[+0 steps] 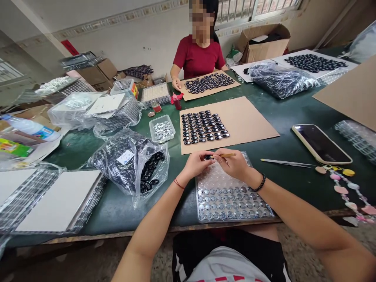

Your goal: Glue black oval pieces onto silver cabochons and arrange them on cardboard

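Note:
Between the fingertips of my left hand (197, 163) is a small black glossy piece (208, 157). My right hand (233, 162) is closed round a thin wooden-coloured stick (228, 155), its front end close to that piece. Both hands hover over a clear plastic blister tray (205, 216), whose nearer rows hold small round silvery parts. Beyond them, a brown cardboard sheet (249, 117) carries rows of black oval pieces (202, 127) on its left half. Left of my left hand, an open plastic bag (117, 156) spills similar loose black pieces (151, 172).
A clear tub (162, 129) of small silvery parts stands beside the cardboard. Tweezers (286, 163), a phone (321, 143) and a beaded strap (349, 192) lie at right. Stacked trays (58, 203) fill the left. Opposite sits a person in a red shirt (199, 56) with another loaded sheet (190, 96).

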`<action>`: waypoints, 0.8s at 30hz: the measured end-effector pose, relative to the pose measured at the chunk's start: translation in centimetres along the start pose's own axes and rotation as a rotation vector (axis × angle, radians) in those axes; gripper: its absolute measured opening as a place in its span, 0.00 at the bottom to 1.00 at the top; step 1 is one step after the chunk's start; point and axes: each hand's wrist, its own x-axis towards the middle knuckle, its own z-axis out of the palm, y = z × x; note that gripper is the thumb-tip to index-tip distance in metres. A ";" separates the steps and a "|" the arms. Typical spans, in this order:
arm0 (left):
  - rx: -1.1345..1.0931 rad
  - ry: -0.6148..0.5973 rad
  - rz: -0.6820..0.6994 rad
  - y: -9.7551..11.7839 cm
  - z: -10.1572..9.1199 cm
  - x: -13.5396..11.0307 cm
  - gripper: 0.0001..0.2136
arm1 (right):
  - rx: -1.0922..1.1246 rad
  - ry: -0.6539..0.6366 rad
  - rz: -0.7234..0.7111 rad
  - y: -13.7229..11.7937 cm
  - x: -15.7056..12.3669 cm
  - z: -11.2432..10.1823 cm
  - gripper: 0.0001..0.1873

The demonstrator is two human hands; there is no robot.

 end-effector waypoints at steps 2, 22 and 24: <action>0.011 0.002 0.006 -0.1 0.0 0.0 0.13 | -0.004 -0.008 -0.002 0.0 0.0 0.0 0.13; -0.121 0.050 -0.005 0.0 0.6 -0.2 0.14 | 0.394 -0.023 0.446 0.5 1.3 0.2 0.07; -0.127 0.062 0.000 -0.2 0.5 -0.3 0.12 | 0.399 -0.084 0.428 0.3 1.3 0.2 0.08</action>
